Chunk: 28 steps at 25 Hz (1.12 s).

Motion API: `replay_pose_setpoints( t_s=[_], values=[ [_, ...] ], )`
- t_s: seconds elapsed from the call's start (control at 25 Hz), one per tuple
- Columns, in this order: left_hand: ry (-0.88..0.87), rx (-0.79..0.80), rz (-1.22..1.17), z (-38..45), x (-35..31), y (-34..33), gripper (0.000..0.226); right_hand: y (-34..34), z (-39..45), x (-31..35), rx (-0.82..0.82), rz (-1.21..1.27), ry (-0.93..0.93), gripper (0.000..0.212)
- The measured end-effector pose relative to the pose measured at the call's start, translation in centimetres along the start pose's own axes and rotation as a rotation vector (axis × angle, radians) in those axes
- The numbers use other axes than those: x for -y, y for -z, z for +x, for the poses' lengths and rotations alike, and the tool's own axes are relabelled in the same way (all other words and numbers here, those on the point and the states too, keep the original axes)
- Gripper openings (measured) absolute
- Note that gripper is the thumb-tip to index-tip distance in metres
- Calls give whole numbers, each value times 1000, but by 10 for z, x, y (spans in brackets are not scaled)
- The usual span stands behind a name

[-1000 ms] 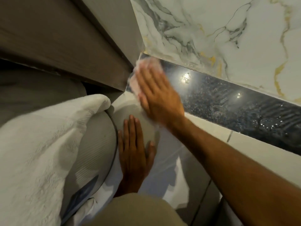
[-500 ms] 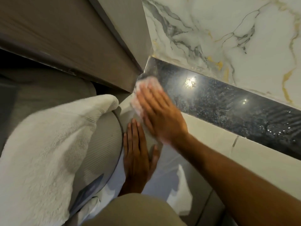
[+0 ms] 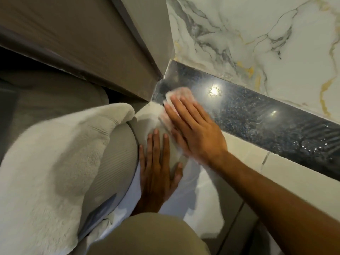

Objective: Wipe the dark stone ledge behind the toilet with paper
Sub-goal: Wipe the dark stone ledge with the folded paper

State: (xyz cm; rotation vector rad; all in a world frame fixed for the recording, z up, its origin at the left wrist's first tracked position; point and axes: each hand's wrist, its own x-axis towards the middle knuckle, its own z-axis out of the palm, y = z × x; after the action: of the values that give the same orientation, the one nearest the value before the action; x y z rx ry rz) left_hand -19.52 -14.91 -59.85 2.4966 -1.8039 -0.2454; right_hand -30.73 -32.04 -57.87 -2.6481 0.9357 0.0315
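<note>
The dark speckled stone ledge [image 3: 266, 122] runs from the corner at centre down to the right edge, below the marble wall. My right hand [image 3: 195, 129] lies flat over a wad of white paper [image 3: 181, 93], pressing it on the ledge's left end near the corner. Only the paper's far edge shows past the fingertips. My left hand [image 3: 158, 172] rests flat, fingers spread, on the white toilet top [image 3: 147, 118] just below the ledge. It holds nothing.
A white towel [image 3: 55, 162] drapes over the toilet lid [image 3: 117, 159] on the left. A brown door frame [image 3: 82, 52] meets the ledge at the corner. White and gold veined marble [image 3: 257, 43] rises behind the ledge. My knee [image 3: 147, 236] is at the bottom.
My right hand slid the paper from the far corner toward the near edge, then a little to the right along the ledge. My left hand has stayed on the toilet.
</note>
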Motion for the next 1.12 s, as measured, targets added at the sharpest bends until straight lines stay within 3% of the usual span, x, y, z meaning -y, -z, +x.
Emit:
replay_pose_setpoints(
  t_s=[0.08,0.2,0.28,0.4,0.52,0.64,0.72,0.84,0.96,1.04,1.12],
  values=[
    [-30,28,29,-1,3,-1,84,1,-22,-17,-38,3,-140,68],
    [-49,-3,69,1,4,-8,81,13,41,-12,-139,25,-506,71],
    [-46,-30,60,0,4,-9,80,9,60,0,-103,30,-363,70],
    [-49,7,46,-1,3,-5,83,0,-22,-2,-47,10,-89,64],
    [-44,7,65,-1,5,-5,85,5,-66,-40,-45,-46,-271,67],
    [-66,-19,51,2,3,-11,81,18,16,-46,-159,-6,-523,70],
    [-85,-47,23,8,-8,-18,75,10,38,-30,-158,18,-446,69],
    [-123,-59,66,18,-29,-17,71,-4,-38,-6,-116,41,-280,65],
    [-143,-11,97,25,-41,-14,74,2,-73,-36,-74,25,-432,69],
    [-132,-1,111,25,-43,-15,75,11,-28,-52,-163,17,-574,70],
    [-135,-11,94,24,-42,-20,75,11,8,-50,-191,25,-531,70]
  ],
)
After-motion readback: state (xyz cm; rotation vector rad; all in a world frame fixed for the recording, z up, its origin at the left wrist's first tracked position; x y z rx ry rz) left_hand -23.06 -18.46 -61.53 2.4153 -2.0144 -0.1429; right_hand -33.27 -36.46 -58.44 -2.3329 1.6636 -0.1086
